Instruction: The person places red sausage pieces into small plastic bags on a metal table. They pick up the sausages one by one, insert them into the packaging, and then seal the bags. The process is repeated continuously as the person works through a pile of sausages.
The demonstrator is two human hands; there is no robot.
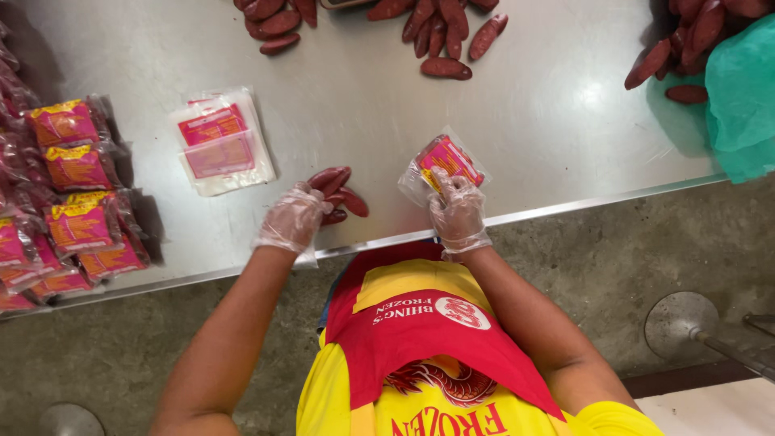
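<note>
Right hand (458,211) pinches a clear pouch (442,164) with pink-yellow label; left hand (294,217) closes on red sausages (339,194) — filled packs (77,194) stacked far left.

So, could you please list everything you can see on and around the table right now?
steel table: one, grey, fills the upper picture
sausages by the hands: a few, dark red, near table edge at the left hand
sausage piles: several heaps, dark red, along the far edge
empty pouches: small stack, clear with pink labels, left of centre
filled packs: many, red with yellow-pink labels, far left
plastic sheet: one, green, right edge
pouch in hand: one, clear with pink label
apron: one, red, over yellow shirt
left hand: clear glove, on the sausages
right hand: clear glove, holding the pouch
</note>
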